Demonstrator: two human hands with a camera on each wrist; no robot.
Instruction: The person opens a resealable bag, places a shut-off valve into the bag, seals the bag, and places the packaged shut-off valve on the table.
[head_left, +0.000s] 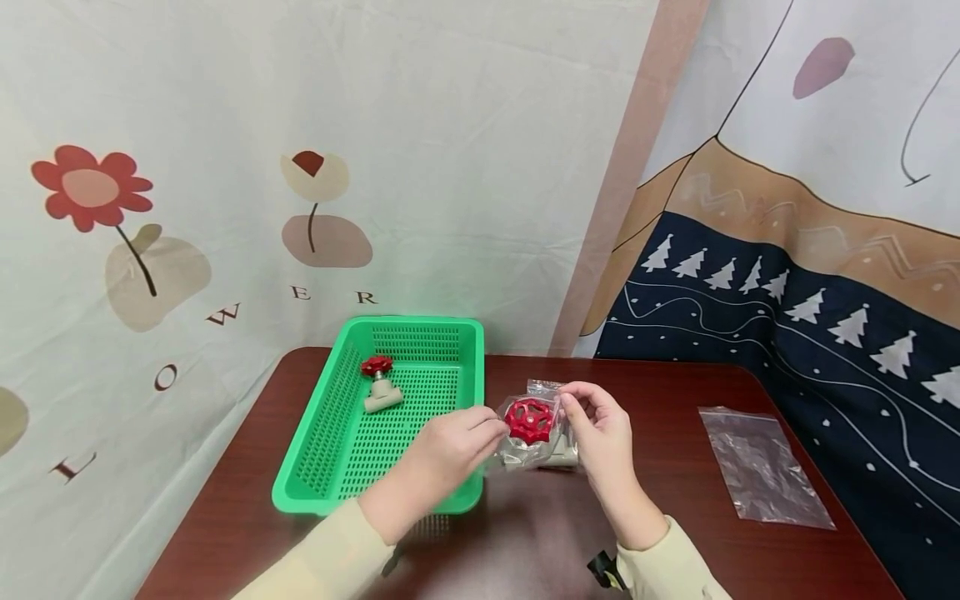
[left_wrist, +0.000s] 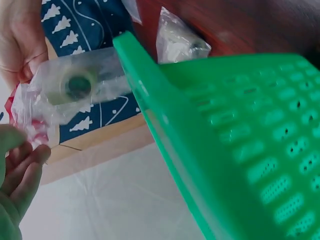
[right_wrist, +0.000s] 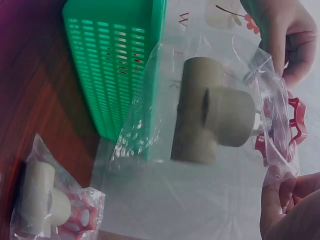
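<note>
Between both hands is a stop valve with a red handwheel and a grey tee-shaped body, still inside a clear plastic bag. The left hand pinches the bag by one side of the handwheel. On the other side, the right hand pinches the bag's edge between thumb and fingers. In the right wrist view, part of the red wheel sticks out at the bag's mouth. A second bagged valve lies on the table below; in the head view the held one largely covers it.
A green perforated basket stands left of the hands. One unwrapped valve with a red wheel lies inside it. A flat clear bag lies on the right of the brown table. Printed cloth hangs behind.
</note>
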